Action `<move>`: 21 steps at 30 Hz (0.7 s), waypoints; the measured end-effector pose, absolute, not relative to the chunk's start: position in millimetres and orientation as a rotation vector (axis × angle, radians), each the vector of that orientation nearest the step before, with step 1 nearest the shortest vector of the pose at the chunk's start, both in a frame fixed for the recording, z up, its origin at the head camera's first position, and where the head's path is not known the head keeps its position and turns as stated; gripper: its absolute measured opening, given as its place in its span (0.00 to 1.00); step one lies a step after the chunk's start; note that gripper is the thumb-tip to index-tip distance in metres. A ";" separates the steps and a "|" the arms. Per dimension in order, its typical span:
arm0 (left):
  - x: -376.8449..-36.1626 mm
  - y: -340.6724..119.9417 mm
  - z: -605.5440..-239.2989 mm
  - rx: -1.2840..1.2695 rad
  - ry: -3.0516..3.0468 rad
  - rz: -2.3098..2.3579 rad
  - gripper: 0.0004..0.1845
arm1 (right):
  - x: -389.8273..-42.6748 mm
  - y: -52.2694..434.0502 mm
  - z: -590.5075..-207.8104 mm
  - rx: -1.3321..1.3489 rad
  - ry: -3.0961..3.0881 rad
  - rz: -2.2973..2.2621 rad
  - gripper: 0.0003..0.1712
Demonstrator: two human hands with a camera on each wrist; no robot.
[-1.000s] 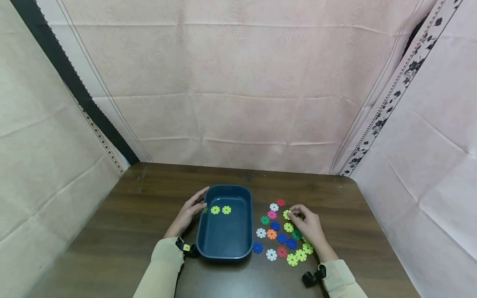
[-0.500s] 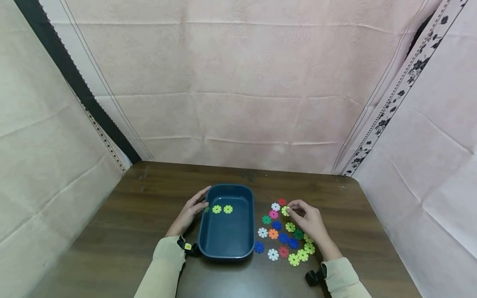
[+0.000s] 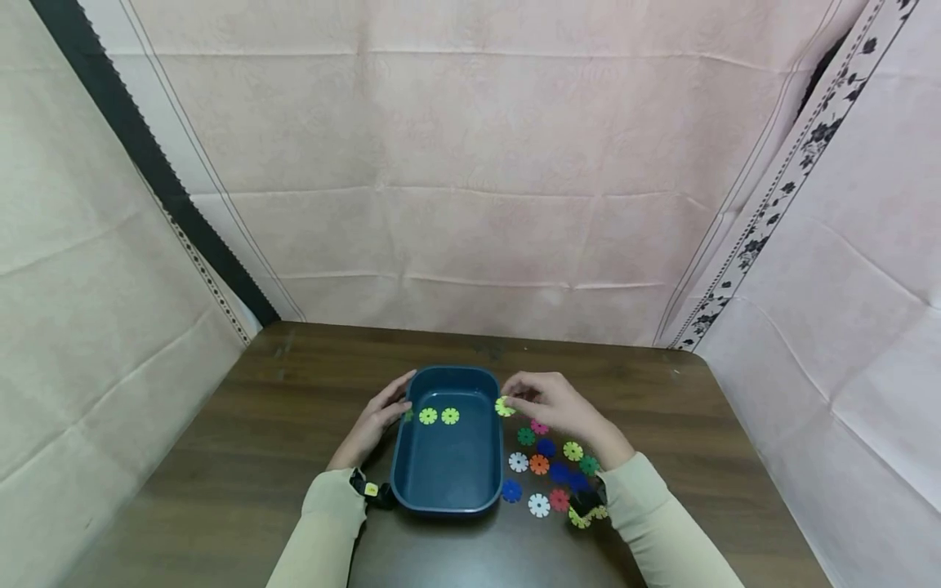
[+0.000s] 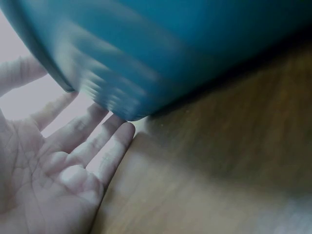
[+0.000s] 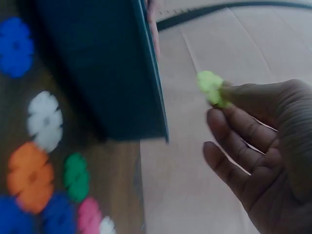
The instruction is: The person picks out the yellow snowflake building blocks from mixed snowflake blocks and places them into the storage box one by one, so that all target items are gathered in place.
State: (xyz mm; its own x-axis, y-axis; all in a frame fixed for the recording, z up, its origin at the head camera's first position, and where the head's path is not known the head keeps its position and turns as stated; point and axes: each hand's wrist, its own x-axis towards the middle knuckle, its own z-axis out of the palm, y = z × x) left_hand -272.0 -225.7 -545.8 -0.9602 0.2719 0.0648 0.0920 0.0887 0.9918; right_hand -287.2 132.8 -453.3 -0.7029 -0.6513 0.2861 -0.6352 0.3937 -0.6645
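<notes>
A dark blue tray [image 3: 403, 465] stands on the brown table with two yellow-green flower discs [image 3: 439, 416] inside near its far end. My right hand [image 3: 547, 406] pinches another yellow-green disc [image 3: 503, 406] [image 5: 210, 87] between thumb and fingers, just above the tray's right rim [image 5: 155, 83]. My left hand [image 3: 376, 417] lies with straight fingers [image 4: 105, 146] against the tray's left wall [image 4: 146, 58]. Several coloured discs [image 3: 547, 465] lie scattered on the table right of the tray.
The table [image 3: 257, 457] is walled in by pale pink cloth at the back and both sides. Loose discs in blue, white, orange, green and pink [image 5: 44, 161] lie close to the tray's right side. A black wrist strap [image 3: 367, 488] shows at my left cuff.
My right hand lifted a yellow-green disc from the pile and carried it left to the tray's right rim. The left hand stayed at the tray's left wall.
</notes>
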 end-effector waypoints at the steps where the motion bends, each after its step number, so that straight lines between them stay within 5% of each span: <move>1: -271.4 -225.7 -545.7 0.370 2.217 2.000 0.29 | -290.0 123.8 -450.3 -1.255 2.592 -1.162 0.06; 5: -270.5 -224.8 -544.2 0.356 2.230 2.004 0.28 | -305.2 91.3 -445.8 -1.408 2.554 -0.868 0.07; 21: -271.4 -222.9 -544.5 0.351 2.245 1.996 0.28 | -337.5 40.4 -450.7 -1.278 2.491 -0.348 0.08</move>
State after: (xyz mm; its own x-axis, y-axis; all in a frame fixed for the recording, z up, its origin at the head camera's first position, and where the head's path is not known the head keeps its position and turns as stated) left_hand -271.4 -222.9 -544.5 -0.9664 0.2484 0.0659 0.0945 0.1050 0.9900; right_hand -337.5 40.4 -450.7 -0.5492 -0.8185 -0.1687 -0.7409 0.5703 -0.3547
